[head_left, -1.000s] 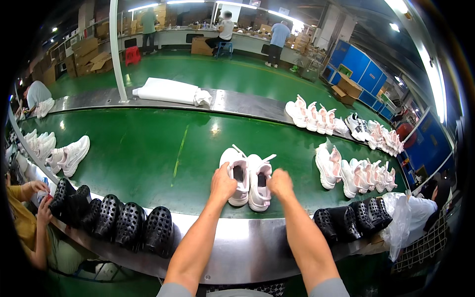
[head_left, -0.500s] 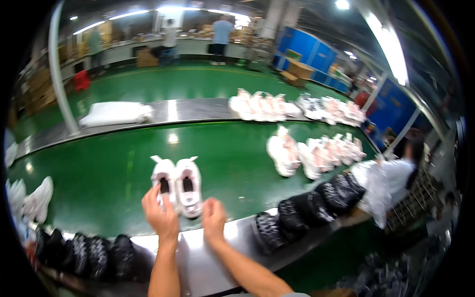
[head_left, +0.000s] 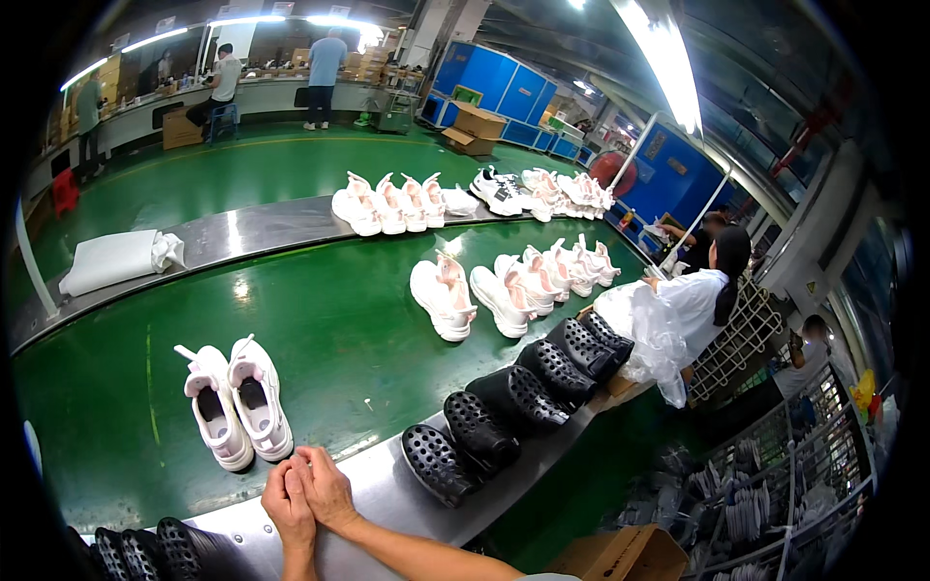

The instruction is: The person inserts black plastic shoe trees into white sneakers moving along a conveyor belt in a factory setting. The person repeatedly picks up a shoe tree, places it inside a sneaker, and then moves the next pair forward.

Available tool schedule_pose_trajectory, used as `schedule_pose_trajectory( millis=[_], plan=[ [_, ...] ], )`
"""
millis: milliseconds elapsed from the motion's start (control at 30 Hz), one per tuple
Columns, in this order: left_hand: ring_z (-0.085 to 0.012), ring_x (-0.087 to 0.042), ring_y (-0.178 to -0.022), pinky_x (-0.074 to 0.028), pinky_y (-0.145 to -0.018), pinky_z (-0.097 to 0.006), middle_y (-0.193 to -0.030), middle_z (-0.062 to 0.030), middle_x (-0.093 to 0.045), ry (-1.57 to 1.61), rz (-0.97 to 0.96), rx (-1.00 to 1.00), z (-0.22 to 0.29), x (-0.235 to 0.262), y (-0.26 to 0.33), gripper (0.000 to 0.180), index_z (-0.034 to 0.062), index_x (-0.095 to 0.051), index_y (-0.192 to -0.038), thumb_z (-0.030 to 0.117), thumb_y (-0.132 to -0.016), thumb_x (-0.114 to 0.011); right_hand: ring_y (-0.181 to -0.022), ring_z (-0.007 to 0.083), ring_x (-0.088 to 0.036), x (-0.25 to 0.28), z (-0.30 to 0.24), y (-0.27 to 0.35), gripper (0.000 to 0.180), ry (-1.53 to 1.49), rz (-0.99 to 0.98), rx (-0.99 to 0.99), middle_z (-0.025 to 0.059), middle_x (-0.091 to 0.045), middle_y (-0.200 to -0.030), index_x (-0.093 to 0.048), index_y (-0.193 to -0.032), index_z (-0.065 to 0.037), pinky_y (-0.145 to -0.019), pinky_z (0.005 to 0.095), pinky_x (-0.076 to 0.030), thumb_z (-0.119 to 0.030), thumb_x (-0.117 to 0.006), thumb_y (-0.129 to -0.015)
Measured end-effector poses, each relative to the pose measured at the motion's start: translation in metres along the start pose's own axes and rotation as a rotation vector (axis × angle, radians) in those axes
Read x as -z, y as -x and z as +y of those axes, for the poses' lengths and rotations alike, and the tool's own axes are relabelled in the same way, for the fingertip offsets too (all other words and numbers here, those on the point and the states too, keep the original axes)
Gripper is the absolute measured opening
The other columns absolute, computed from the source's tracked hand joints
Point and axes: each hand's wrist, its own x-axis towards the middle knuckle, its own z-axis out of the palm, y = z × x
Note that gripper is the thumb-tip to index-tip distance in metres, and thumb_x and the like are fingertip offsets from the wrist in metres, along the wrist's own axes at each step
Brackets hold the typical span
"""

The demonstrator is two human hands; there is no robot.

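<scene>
Two bare hands meet at the near steel rim (head_left: pixel 387 494) of a green conveyor belt (head_left: pixel 329 320): the left hand (head_left: pixel 288 504) and right hand (head_left: pixel 325 487) are pressed together, fingers loosely curled, gripping nothing. Just beyond them, close to the belt's near edge, one pair of white lace-up sneakers (head_left: pixel 234 402) stands side by side, toes toward the person, not touched by either hand. Along the steel rim to the right, five black perforated clogs (head_left: pixel 518 397) lie overlapping in a row; at least three more black clogs (head_left: pixel 145 552) show at the lower left, partly cut off. Farther along the belt's right side, roughly seven white sneakers (head_left: pixel 513 286) are grouped near its edge, beside a seated person in a white top (head_left: pixel 693 300) holding a clear plastic bag (head_left: pixel 639 329). On the far steel rim, a folded white sheet (head_left: pixel 116 259) lies at the left, and about a dozen more white sneakers (head_left: pixel 465 194) line up toward the far right corner; an exact count cannot be made. Three people stand at a long counter (head_left: pixel 223 92) in the background, near blue partitions (head_left: pixel 494 92) and cardboard boxes (head_left: pixel 475 126).
</scene>
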Motion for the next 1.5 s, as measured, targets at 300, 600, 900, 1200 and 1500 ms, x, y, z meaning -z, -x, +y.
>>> schedule_pose_trajectory(
  millis=[300, 600, 900, 1200, 1500],
  plan=[
    [-0.0137, -0.052, -0.064, -0.043, -0.058, -0.031, -0.070, -0.0082, -0.061, -0.030, -0.075, 0.033, 0.004, 0.003, 0.000, 0.033, -0.0026, -0.064, -0.087, 0.026, -0.102, -0.059, -0.088, 0.0376, -0.067, -0.001, 0.002, 0.001, 0.031, -0.017, -0.041, -0.020, 0.0155, -0.066, -0.102, -0.060, -0.112, -0.007, -0.073, 0.0433, -0.054, -0.036, -0.053, -0.104],
    [-0.0128, -0.049, -0.063, -0.041, -0.057, -0.032, -0.067, -0.0067, -0.058, -0.029, -0.057, 0.061, 0.003, -0.006, 0.003, 0.034, -0.0022, -0.061, -0.081, 0.025, -0.102, -0.060, -0.087, 0.0392, -0.067, 0.007, 0.007, 0.001, 0.028, -0.001, -0.049, 0.007, 0.0162, -0.067, -0.102, -0.061, -0.109, -0.008, -0.072, 0.0448, -0.054, -0.034, -0.052, -0.104],
    [-0.0225, -0.054, -0.059, -0.045, -0.058, -0.037, -0.068, -0.0137, -0.058, -0.144, -0.097, 0.077, 0.000, -0.011, 0.003, 0.026, 0.0007, -0.062, -0.080, 0.021, -0.097, -0.065, -0.076, 0.0333, -0.065, 0.010, 0.021, -0.002, 0.019, 0.028, -0.007, 0.058, 0.0164, -0.064, -0.084, -0.062, -0.100, -0.008, -0.066, 0.0444, -0.051, -0.025, -0.056, -0.101],
    [-0.0186, -0.061, -0.064, -0.049, -0.061, -0.033, -0.073, -0.0118, -0.066, -0.116, -0.081, 0.072, 0.010, -0.010, 0.005, 0.027, -0.0014, -0.068, -0.089, 0.024, -0.097, -0.067, -0.079, 0.0381, -0.064, 0.016, 0.011, -0.007, 0.027, 0.021, -0.019, 0.123, 0.0188, -0.066, -0.088, -0.063, -0.098, -0.002, -0.070, 0.0449, -0.051, -0.027, -0.054, -0.102],
    [-0.0227, -0.060, -0.061, -0.048, -0.058, -0.035, -0.072, -0.0138, -0.064, -0.084, -0.071, 0.067, 0.012, -0.017, 0.005, 0.026, -0.0009, -0.067, -0.088, 0.023, -0.096, -0.068, -0.081, 0.0385, -0.065, 0.023, 0.012, -0.009, 0.024, 0.023, -0.037, 0.123, 0.0175, -0.066, -0.091, -0.062, -0.099, -0.003, -0.070, 0.0449, -0.051, -0.026, -0.055, -0.103]
  ],
)
